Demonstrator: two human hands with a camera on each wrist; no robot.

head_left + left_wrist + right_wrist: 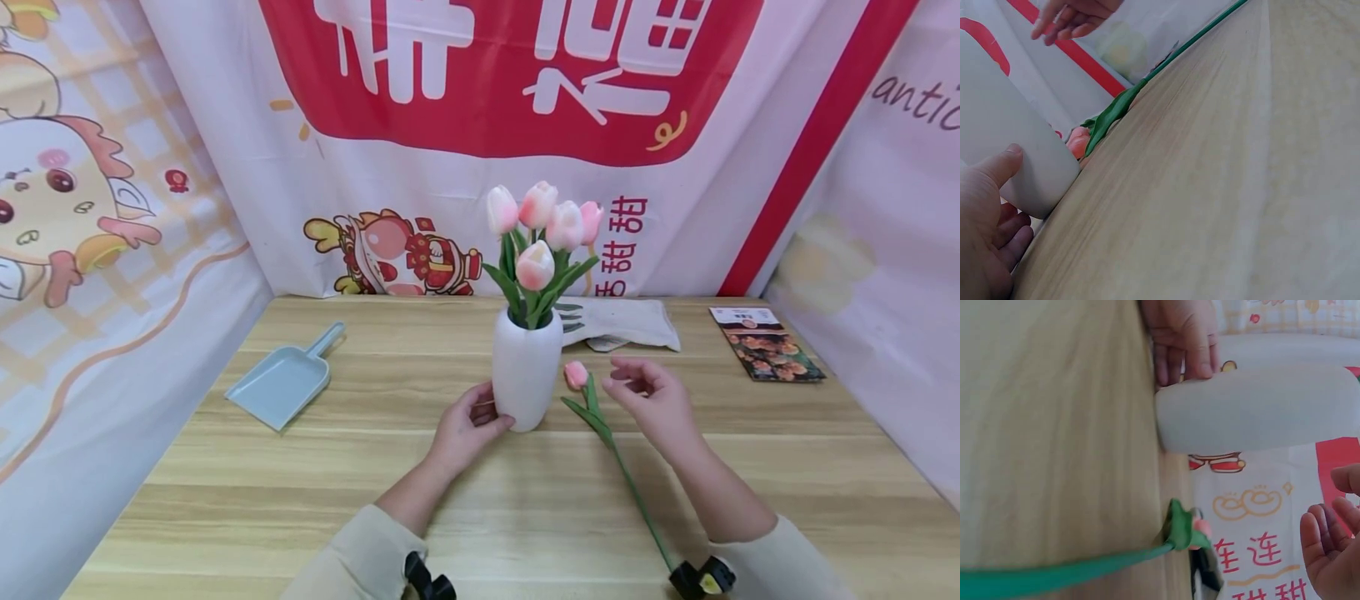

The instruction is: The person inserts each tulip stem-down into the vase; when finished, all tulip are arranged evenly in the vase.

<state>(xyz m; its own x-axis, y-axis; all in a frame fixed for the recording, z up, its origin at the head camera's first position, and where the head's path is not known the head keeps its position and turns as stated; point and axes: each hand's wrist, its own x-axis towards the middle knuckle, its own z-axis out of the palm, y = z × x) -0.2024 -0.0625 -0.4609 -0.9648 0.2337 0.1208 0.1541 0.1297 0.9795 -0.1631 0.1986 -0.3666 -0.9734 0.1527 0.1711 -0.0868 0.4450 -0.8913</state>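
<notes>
A white vase [527, 375] stands upright on the table, holding several pink-and-white tulips [536, 268] with green leaves. My left hand [467, 423] grips the vase low on its left side, thumb in front and fingers around the back, as the left wrist view also shows. To the right of the vase lies a single pink tulip [598, 423], its head beside the vase and its long stem running toward the right sleeve. Above and right of that flower, my right hand [656, 404] hovers with loosely bent fingers, holding nothing.
A light blue dustpan [288, 383] lies at the left of the wooden table [390, 492]. Behind the vase is a pale folded cloth [630, 321]. A flower-printed packet [768, 343] lies at the back right. Printed curtains enclose the back and sides.
</notes>
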